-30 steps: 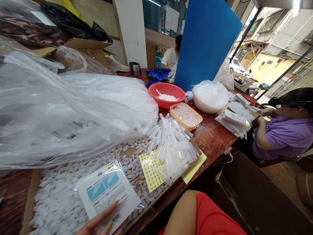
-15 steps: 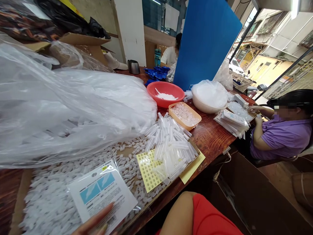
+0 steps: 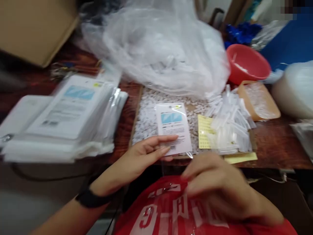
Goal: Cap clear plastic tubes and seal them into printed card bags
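Observation:
My left hand (image 3: 144, 156) grips the lower edge of a packaged card (image 3: 173, 125), white with a blue picture, lying on a bed of small white plastic pieces (image 3: 146, 120). My right hand (image 3: 220, 186) is blurred and sits low over my red shirt. Its fingertips pinch a clear plastic sleeve (image 3: 171, 209) that hangs over my lap. Right of the card are a yellow dotted sticker sheet (image 3: 204, 130) and a heap of clear plastic tubes (image 3: 230, 127).
A thick stack of packaged cards (image 3: 66, 114) lies at the left. A large clear bag (image 3: 161, 49) fills the back middle, with a cardboard box (image 3: 31, 29) at the back left. A red bowl (image 3: 246, 62), an orange tray (image 3: 259, 101) and a white bowl (image 3: 295, 88) stand at the right.
The view has swung left and down. The stack of cards, my lap and my right hand have come into sight. My left hand still holds the card on the white pieces.

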